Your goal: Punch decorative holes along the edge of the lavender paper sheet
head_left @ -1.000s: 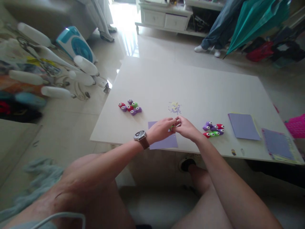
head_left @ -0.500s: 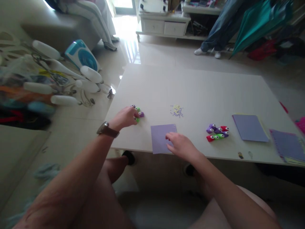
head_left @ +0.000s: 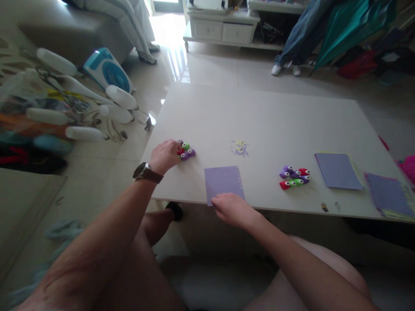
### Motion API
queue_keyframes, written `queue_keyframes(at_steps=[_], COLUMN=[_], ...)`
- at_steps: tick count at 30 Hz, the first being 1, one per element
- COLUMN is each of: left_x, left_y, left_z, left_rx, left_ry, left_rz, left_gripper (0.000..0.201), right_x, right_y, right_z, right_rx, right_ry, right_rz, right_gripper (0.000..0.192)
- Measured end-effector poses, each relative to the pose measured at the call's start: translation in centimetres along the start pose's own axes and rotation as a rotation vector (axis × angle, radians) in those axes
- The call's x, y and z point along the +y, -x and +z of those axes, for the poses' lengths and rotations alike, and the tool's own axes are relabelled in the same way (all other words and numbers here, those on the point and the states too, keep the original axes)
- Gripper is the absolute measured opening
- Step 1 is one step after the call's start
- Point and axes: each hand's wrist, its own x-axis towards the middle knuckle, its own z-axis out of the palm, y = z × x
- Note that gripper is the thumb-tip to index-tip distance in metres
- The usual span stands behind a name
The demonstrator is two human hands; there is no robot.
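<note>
My left hand [head_left: 166, 156] is at a cluster of small purple, green and red pieces with white googly eyes [head_left: 187, 151], near the table's left edge. Its fingertips meet the cluster's left side, by a red piece; how they are closed is hidden. A purple sheet of paper [head_left: 222, 180] with a row of small holes along its right edge lies at the table's front edge. On its near edge, my right hand [head_left: 231, 209] has curled fingers, with thumb and forefinger pinched at the paper. Beyond the sheet lies a scatter of tiny yellow and purple paper bits [head_left: 240, 147].
A second group of googly-eyed pieces [head_left: 294, 177] sits on the white table [head_left: 259, 116], right of the sheet. Further right are a purple paper stack [head_left: 339, 170] and another stack with holed edges [head_left: 389, 196]. Two small items [head_left: 324, 207] lie at the front edge.
My left hand has drawn back slightly to the left, uncovering more of the cluster. My right hand has moved left and nearer to me, to the sheet's near edge, exposing the holes.
</note>
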Motion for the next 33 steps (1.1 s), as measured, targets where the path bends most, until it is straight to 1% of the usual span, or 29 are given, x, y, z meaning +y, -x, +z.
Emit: queue_keyframes(at_steps=[2,4,6,8,10,12,14,16,17,19,22,27,30,33], left_x=[1.1,2.5,4.4,6.4,8.1,9.3,10.0,10.2,10.3,10.4,10.6,10.9,10.8,10.6], left_y=[0.2,0.4,0.7,1.2,1.8,2.3,2.6,2.5,2.4,2.1,1.9,1.9,1.8,1.8], left_z=[-0.3,-0.2,0.4,1.3,2.2,3.2,4.1,4.9,5.2,5.6,5.4,4.4,4.4,4.7], left_rx=[0.017,0.032,0.018,-0.040,-0.126,-0.193,-0.238,-0.280,-0.298,-0.315,-0.317,-0.326,-0.299,-0.286], left_ry=[-0.004,0.023,0.067,0.115,0.132,0.117,0.080,0.034,0.013,-0.016,-0.046,-0.080,-0.076,-0.069], left_rz=[0.013,0.047,0.135,0.236,0.318,0.359,0.331,0.284,0.272,0.274,0.275,0.289,0.297,0.299], left_gripper=[0.016,0.014,0.015,0.019,0.032,0.053,0.078,0.099,0.105,0.112,0.110,0.094,0.088,0.088], right_x=[-0.4,-1.0,-1.6,-2.2,-2.6,-2.9,-3.0,-3.0,-3.0,-3.1,-3.3,-3.5,-3.4,-3.4], right_y=[0.0,0.0,-0.1,-0.1,-0.1,-0.1,0.0,0.0,0.0,0.1,0.2,0.3,0.2,0.1], right_z=[0.1,0.3,0.5,0.6,0.8,1.0,1.5,2.0,2.2,2.5,2.5,2.2,2.4,2.7], right_rx=[-0.013,-0.032,-0.056,-0.087,-0.127,-0.164,-0.184,-0.186,-0.182,-0.171,-0.169,-0.188,-0.186,-0.189], right_ry=[0.009,0.011,0.001,-0.008,-0.002,0.017,0.037,0.047,0.047,0.039,0.025,0.042,0.051,0.060], right_rz=[-0.012,-0.016,-0.023,-0.030,-0.023,-0.011,-0.005,-0.001,-0.001,-0.003,-0.010,0.000,-0.005,-0.001], right_gripper=[0.019,0.020,0.020,0.020,0.022,0.024,0.025,0.024,0.024,0.023,0.023,0.023,0.024,0.024])
